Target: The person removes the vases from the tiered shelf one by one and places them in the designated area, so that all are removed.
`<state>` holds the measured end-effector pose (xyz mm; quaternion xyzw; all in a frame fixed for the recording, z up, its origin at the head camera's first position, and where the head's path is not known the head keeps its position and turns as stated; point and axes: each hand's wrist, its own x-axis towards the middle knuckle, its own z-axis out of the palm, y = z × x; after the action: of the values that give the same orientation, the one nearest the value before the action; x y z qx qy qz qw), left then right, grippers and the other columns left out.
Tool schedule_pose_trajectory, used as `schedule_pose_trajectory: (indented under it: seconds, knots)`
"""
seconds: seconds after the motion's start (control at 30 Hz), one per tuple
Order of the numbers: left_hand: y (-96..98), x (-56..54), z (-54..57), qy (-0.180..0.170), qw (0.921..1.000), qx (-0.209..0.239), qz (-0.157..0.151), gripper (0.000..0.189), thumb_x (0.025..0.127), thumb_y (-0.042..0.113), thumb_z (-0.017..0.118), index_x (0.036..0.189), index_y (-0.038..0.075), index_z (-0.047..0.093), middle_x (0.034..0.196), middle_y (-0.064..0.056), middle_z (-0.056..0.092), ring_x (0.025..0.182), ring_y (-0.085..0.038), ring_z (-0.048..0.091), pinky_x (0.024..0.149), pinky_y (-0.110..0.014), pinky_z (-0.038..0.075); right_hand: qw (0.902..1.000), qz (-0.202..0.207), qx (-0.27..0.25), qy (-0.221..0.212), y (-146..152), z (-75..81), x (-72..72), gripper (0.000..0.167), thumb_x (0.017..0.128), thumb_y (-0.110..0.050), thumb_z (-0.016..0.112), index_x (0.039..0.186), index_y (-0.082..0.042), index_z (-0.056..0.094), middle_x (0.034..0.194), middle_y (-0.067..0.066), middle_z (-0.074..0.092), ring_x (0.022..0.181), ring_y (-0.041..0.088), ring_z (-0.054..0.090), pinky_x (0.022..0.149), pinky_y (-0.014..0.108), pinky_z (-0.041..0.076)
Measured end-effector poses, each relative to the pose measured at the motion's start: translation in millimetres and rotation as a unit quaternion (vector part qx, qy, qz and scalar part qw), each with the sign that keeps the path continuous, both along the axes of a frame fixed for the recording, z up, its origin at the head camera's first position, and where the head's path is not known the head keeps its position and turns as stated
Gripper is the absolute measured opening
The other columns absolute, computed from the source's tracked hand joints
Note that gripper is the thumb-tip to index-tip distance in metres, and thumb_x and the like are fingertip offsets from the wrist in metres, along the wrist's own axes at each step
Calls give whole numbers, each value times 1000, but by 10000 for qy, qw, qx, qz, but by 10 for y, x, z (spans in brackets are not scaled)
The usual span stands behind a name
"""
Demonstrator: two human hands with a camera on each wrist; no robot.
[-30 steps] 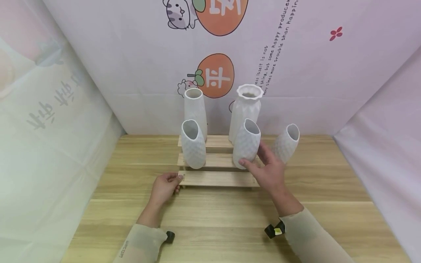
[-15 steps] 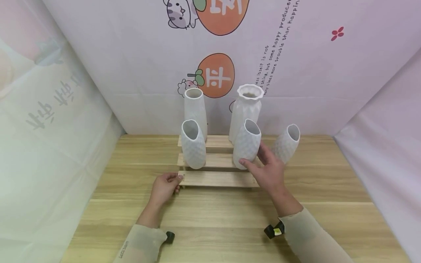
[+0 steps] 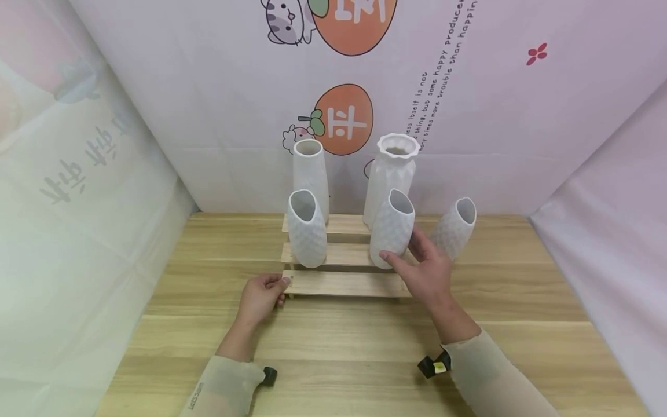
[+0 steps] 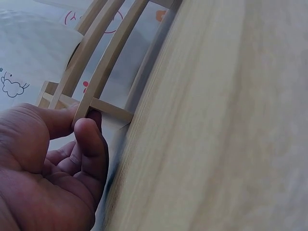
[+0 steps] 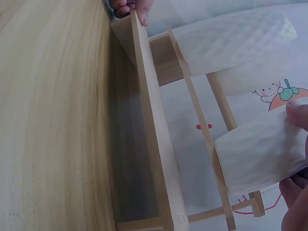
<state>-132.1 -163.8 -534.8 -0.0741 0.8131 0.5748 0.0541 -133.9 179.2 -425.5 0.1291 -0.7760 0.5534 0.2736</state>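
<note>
Head view: right fingers point(image 3: 423, 244) grip a vase point(image 3: 393, 229) (left fingers point(image 3: 280, 285) pinch rack point(image 3: 344, 284)).

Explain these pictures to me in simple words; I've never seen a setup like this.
There is no machine here, just a person's two bare hands. The widest picture comes from a camera on the head, looking forward and down; the other two come from cameras on each wrist. On the wooden table stands a stepped wooden rack. Its top step holds a smooth-rimmed vase and a frilled vase; another, the left middle vase, is below. The left hand pinches the lowest step's left end; the right hand grips the right middle vase. The fifth vase is to the right, its base hidden.
</note>
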Motion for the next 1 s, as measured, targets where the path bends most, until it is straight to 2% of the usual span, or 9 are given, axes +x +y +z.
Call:
schedule_pose_trajectory:
  seconds: [0.3,0.6,0.7,0.9,1.0]
  knots:
    - [4,-5,2,-43,9999,76,65,43,100,28,73,124,-7,68,85,-9,75,67,-20,69,58,-28,58,9999,16,-104,-18,-3,6,0,65,70,12,91,130,10,64,128,28,67,119,42,65,100,32,54]
    - [7,0,-35,-152,9996,215,139,43,99,28,73,125,-7,67,85,-9,75,67,-19,68,58,-28,58,9981,-84,-302,-531,-1,4,42,62,74,5,91,131,7,65,131,23,67,123,34,65,102,30,53]
    - [9,3,-33,-150,9995,221,150,43,100,27,73,125,-7,67,84,-9,75,67,-19,68,59,-27,58,9972,-71,-360,-654,29,-48,30,64,75,2,92,133,3,65,133,19,67,124,30,64,103,29,52]
    - [12,0,9,-96,9997,167,153,43,99,26,73,125,-8,67,85,-10,75,66,-20,69,58,-27,58,9974,-45,-307,-646,29,20,63,65,75,4,91,134,6,64,133,22,66,124,33,64,102,28,53]
    - [16,1,13,-96,9997,154,145,44,99,26,73,125,-9,67,85,-10,75,66,-19,69,58,-27,58,9975,-98,-254,-656,48,-16,53,66,75,4,91,134,5,64,133,23,66,123,33,65,101,27,53]
